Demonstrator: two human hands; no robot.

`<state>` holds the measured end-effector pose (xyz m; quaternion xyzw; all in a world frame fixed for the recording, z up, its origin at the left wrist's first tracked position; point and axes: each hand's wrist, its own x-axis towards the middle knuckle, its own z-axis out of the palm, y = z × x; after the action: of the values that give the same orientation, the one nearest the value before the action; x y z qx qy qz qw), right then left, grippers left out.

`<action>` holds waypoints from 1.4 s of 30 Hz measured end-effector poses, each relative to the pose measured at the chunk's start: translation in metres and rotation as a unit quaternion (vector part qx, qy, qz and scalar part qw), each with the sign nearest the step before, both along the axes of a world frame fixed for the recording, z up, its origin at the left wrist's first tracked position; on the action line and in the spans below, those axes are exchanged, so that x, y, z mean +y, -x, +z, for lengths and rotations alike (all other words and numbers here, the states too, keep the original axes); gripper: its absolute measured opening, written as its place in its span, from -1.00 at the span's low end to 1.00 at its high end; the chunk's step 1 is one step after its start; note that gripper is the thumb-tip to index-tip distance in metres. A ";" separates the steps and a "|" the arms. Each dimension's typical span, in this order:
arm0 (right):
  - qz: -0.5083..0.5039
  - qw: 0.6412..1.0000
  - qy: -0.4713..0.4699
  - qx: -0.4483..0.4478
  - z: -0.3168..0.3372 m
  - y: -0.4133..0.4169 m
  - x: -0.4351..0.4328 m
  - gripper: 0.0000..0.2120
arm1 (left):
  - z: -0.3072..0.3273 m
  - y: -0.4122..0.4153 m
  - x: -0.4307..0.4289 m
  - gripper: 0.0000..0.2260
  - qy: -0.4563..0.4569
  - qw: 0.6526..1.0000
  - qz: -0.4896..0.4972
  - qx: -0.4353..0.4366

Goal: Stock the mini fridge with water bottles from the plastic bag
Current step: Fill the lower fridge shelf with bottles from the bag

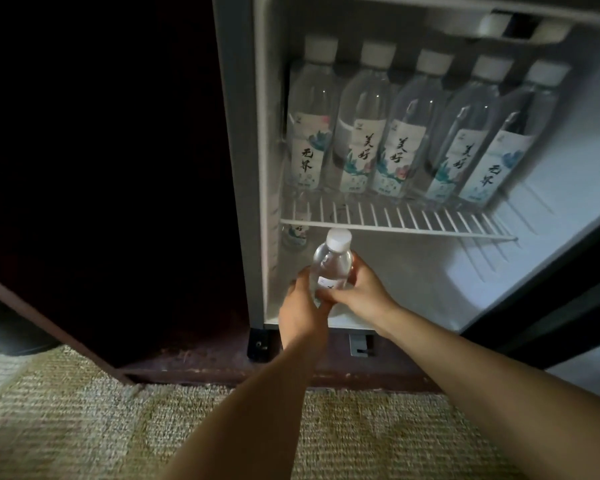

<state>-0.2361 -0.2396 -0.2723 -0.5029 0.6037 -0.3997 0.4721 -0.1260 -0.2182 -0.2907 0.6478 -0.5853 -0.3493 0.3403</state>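
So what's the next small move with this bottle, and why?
Probably ease the held bottle forward and stand it on the fridge floor. Both the left hand and right hand grip it cap-up at the lower opening, and five bottles already line the wire shelf.

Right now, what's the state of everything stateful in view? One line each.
mini fridge: open, interior lit
wire shelf: in place, holding the bottle row
row of five bottles: upright on the shelf, caps on
held bottle: upright, cap on, at the lower compartment's mouth, not yet set down
left hand: grips the held bottle
right hand: grips the held bottle
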 end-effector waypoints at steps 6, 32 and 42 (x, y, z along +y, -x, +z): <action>-0.046 0.998 0.029 -0.027 -0.056 -0.007 -0.011 -0.49 | -0.032 -0.002 -0.011 -0.57 -0.011 1.000 0.023 -0.018; -0.100 0.987 0.090 0.090 -0.068 0.017 -0.111 -0.78 | -0.061 0.032 -0.071 -0.36 -0.008 1.000 0.012 -0.020; -0.100 0.981 0.082 0.144 -0.062 0.019 -0.119 -0.67 | -0.062 0.028 -0.093 -0.32 -0.022 0.999 -0.042 -0.014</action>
<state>-0.2556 -0.3586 -0.3346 -0.5292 0.6780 -0.4161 0.2951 -0.1545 -0.3110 -0.3527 0.6350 -0.6089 -0.3667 0.3024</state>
